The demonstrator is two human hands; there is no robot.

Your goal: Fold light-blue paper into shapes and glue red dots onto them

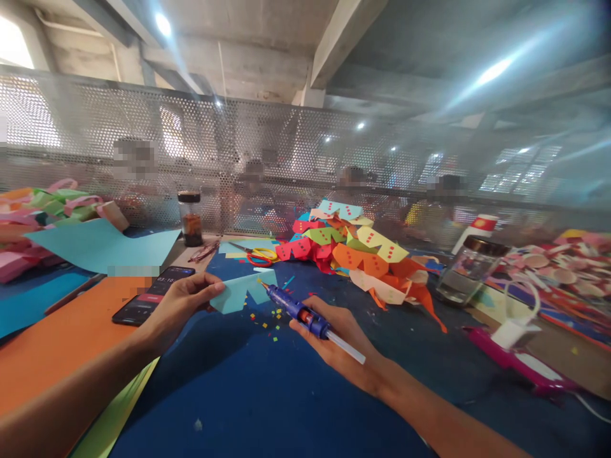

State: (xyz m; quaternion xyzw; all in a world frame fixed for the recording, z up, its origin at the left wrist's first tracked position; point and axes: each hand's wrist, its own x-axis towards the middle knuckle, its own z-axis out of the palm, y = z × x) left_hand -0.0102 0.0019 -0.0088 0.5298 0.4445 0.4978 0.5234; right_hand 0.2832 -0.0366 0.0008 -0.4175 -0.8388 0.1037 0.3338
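My left hand (184, 299) pinches a light blue cut paper piece (245, 291) and holds it above the dark blue table cover (267, 394). My right hand (337, 337) grips a blue glue gun (298, 312) with a white glue stick poking out of its back. The gun's nozzle points left and touches the edge of the paper piece. Small paper scraps (267, 318) lie under the paper.
A phone (153, 296) lies on an orange sheet (57, 343) at left. Folded coloured paper shapes (358, 251) pile up behind, with scissors (260, 256), a dark jar (191, 219), a glass jar (465, 270) and a pink tool (515, 359) around. A perforated metal screen (286, 159) backs the table; people sit beyond it.
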